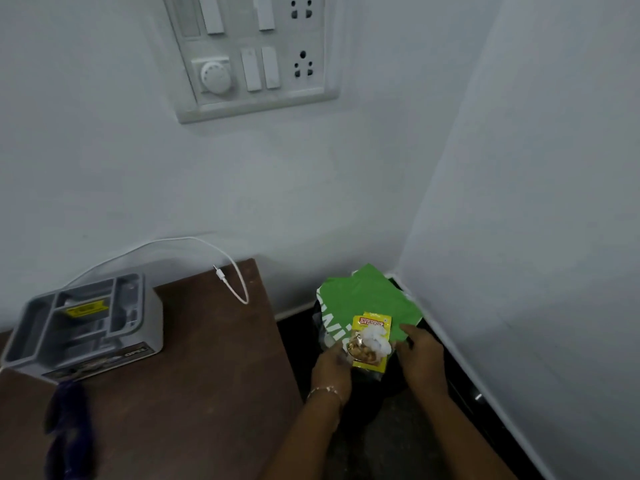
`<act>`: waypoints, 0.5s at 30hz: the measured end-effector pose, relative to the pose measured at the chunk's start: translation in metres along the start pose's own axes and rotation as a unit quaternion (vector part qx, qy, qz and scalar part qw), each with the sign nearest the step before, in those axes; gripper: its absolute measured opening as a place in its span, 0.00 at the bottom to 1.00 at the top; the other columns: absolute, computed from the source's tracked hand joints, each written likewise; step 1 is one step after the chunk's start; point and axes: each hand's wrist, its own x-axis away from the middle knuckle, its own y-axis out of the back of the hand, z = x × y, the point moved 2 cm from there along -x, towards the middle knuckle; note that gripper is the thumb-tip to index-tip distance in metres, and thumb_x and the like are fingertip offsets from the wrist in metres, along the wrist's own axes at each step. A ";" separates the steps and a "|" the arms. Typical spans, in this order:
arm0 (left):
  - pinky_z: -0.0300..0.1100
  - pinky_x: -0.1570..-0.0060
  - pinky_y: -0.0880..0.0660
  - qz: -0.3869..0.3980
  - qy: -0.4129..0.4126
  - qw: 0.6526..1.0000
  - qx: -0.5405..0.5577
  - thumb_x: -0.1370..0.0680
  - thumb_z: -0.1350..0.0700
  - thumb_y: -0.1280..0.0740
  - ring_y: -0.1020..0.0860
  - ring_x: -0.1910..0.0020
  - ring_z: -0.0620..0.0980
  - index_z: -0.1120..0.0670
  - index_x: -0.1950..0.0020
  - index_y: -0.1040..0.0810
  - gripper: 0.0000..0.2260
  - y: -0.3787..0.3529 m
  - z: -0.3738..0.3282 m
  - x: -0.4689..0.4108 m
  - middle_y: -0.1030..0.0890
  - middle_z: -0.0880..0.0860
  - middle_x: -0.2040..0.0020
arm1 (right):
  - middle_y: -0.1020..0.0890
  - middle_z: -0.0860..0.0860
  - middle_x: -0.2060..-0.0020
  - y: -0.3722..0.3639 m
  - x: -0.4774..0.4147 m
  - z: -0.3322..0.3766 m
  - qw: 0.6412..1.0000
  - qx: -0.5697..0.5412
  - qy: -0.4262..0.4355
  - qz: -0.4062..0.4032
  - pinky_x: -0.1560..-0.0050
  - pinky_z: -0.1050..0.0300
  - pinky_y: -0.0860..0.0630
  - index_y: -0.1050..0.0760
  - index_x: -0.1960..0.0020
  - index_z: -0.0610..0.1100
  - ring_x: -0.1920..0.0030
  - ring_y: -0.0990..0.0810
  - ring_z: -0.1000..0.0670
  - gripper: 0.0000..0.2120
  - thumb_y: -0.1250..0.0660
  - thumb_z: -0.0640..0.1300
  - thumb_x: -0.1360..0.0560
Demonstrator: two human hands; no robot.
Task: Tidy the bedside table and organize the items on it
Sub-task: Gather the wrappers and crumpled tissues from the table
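Both my hands are down in the corner to the right of the brown bedside table (194, 375). My left hand (330, 370) grips the lower left edge of a yellow snack packet (372, 336) with some crumpled white wrapper on it. The packet lies over a green bag (367, 296) that sits on top of a dark bin (381, 382). My right hand (420, 355) rests beside the packet's right edge, fingers spread against the green bag. On the table lie a white charging cable (235, 285), a grey tray-topped box (86, 327) and a dark blue cloth (69, 431).
Two white walls meet in a corner just behind the bin. A white switchboard (252, 53) with sockets is on the wall above the table. A dark floor shows between the table's right edge and the right wall.
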 end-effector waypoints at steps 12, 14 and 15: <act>0.25 0.47 0.30 0.016 -0.049 0.994 0.096 0.23 0.68 0.41 0.26 0.43 0.41 0.54 0.37 0.27 0.17 0.008 -0.015 0.054 0.24 0.49 0.41 | 0.16 0.40 0.58 -0.013 0.035 -0.022 0.998 0.053 0.024 0.004 0.57 0.55 0.28 0.19 0.54 0.37 0.56 0.18 0.41 0.06 0.31 0.33 0.30; 0.24 0.51 0.30 0.000 -0.070 0.991 0.111 0.23 0.69 0.41 0.24 0.52 0.30 0.54 0.39 0.27 0.16 0.025 -0.024 0.063 0.23 0.50 0.43 | 0.16 0.39 0.56 -0.015 0.041 -0.008 0.998 0.045 0.039 -0.008 0.55 0.53 0.27 0.19 0.52 0.38 0.55 0.18 0.40 0.07 0.31 0.34 0.29; 0.24 0.51 0.29 -0.009 -0.080 0.989 0.124 0.22 0.69 0.42 0.23 0.55 0.28 0.53 0.40 0.27 0.16 0.035 -0.026 0.067 0.22 0.49 0.43 | 0.17 0.38 0.55 -0.016 0.045 0.004 0.998 0.035 0.049 -0.018 0.53 0.54 0.27 0.19 0.51 0.37 0.55 0.18 0.40 0.07 0.30 0.34 0.29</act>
